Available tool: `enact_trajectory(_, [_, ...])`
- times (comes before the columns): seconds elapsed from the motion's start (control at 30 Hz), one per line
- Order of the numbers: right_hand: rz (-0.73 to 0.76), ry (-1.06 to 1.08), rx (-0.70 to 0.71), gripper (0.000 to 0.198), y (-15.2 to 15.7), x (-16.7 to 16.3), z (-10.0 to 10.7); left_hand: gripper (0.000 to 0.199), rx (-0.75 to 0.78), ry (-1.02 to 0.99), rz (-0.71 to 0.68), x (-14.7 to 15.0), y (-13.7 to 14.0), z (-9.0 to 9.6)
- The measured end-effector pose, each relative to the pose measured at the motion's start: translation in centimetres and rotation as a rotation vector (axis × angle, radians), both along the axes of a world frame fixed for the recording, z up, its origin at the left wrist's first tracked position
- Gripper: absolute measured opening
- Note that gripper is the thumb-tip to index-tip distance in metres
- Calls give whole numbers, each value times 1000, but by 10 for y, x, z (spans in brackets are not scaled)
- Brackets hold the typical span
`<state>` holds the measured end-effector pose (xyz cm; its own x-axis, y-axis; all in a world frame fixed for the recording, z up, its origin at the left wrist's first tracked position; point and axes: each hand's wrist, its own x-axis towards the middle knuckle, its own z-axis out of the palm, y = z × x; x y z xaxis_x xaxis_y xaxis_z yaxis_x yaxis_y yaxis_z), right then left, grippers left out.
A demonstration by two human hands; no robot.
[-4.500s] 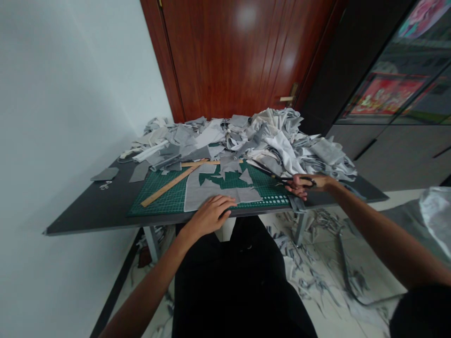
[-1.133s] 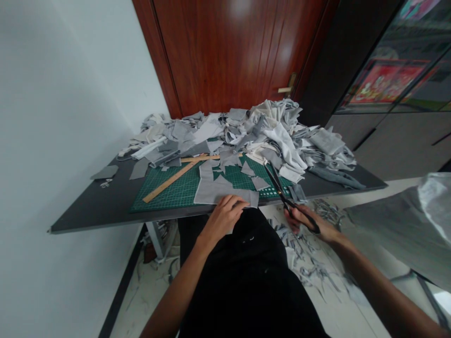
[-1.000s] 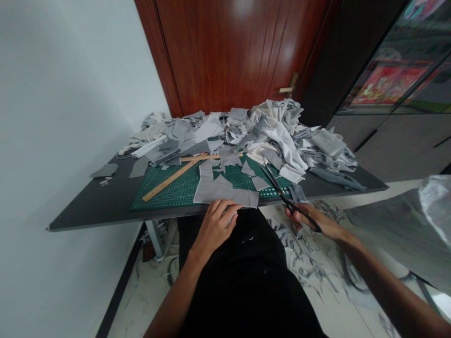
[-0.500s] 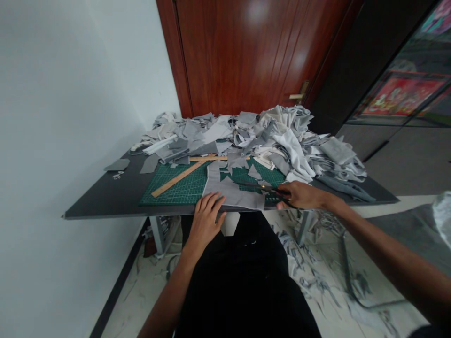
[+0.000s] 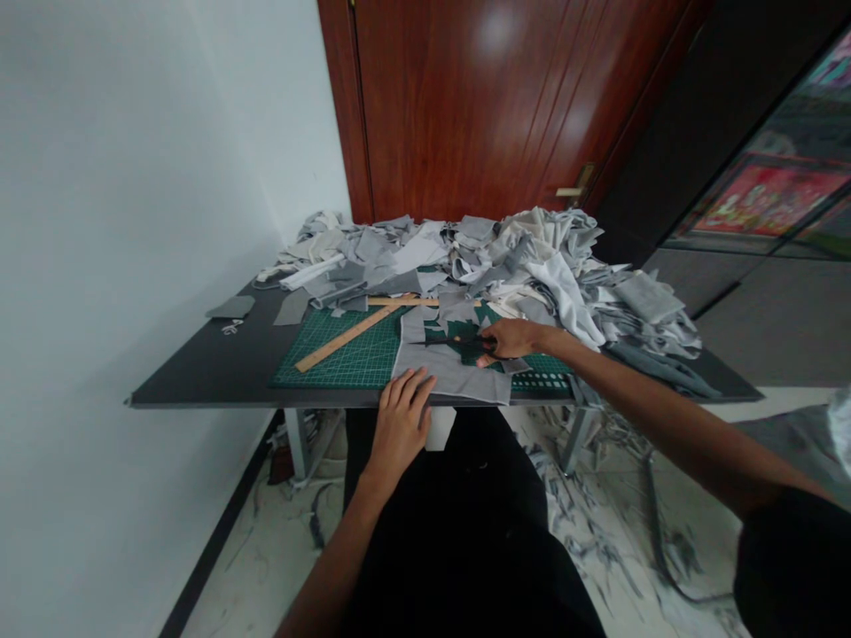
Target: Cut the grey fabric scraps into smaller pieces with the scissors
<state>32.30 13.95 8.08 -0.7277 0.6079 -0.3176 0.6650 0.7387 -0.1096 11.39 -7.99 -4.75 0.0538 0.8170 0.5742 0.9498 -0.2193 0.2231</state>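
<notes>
A grey piece of fabric (image 5: 452, 372) lies at the front edge of the green cutting mat (image 5: 352, 363), with a cut-out notch in its upper side. My left hand (image 5: 404, 412) rests flat on the fabric's near left corner, fingers stretched out. My right hand (image 5: 503, 341) is closed around the handles of dark scissors (image 5: 458, 341). The scissor blades point left, over the fabric's upper part. Small grey scraps lie around the blades, partly hidden by my right hand. A pale card-like piece (image 5: 440, 430) shows below the table edge beside my left hand.
A wooden ruler (image 5: 346, 338) lies slanted on the mat, and another wooden strip (image 5: 392, 301) lies across its back. Heaped grey and white fabric (image 5: 551, 266) covers the table's rear and right. Scraps litter the floor (image 5: 591, 532). A wall (image 5: 133, 221) bounds the left.
My right hand has moved left and slightly up with the scissors, so the blades reach further across the fabric. My left hand stays on the fabric. The whole view has shifted slightly.
</notes>
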Motion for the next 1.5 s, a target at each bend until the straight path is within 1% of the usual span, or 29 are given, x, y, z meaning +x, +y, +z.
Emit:
enact_trajectory(0.13, [53, -22, 39, 46, 3, -19, -6, 48, -2, 8, -4, 0, 0, -1])
enact_trajectory(0.23, [92, 9, 85, 48, 5, -28, -13, 49, -6, 6, -19, -1, -1, -1])
enact_trajectory(0.4, [174, 105, 164, 47, 11, -30, -22, 51, -17, -13, -33, -2, -3, 0])
enact_trajectory(0.53, [193, 174, 163, 46, 18, -25, -25, 51, -16, -26, -39, -2, -2, 0])
enact_trajectory(0.63, [165, 203, 131, 46, 22, -17, -26, 48, -17, -44, -53, -2, -3, 1])
enact_trajectory(0.8, [-9, 202, 29, 48, 22, 11, -23, 43, 0, -152, -109, -7, -6, 11])
enact_trajectory(0.87, [-41, 207, 4, 49, 19, 25, -21, 43, 29, -222, -78, -12, -5, 17])
enact_trajectory(0.9, [-45, 217, -1, 50, 17, 33, -20, 43, 43, -248, -32, -15, -3, 21])
enact_trajectory(0.97, [-43, 245, -3, 51, 10, 47, -19, 44, 44, -260, 125, -22, 3, 28])
enact_trajectory(1.03, [-48, 266, -14, 53, 1, 59, -18, 48, -28, -217, 312, -28, 10, 36])
enact_trajectory(1.1, [-67, 277, -24, 54, -9, 69, -16, 49, -139, -148, 419, -31, 17, 44])
enact_trajectory(1.2, [-93, 258, -19, 55, -22, 79, -15, 42, -244, -81, 444, -29, 26, 54])
enact_trajectory(1.3, [-117, 261, -8, 57, -31, 85, -15, 33, -296, -87, 435, -26, 32, 60])
enact_trajectory(1.4, [-129, 333, -27, 58, -34, 91, -20, 23, -326, -89, 402, -27, 39, 58])
enact_trajectory(1.5, [-123, 404, -46, 56, -34, 97, -28, 16, -288, -95, 307, -38, 49, 54])
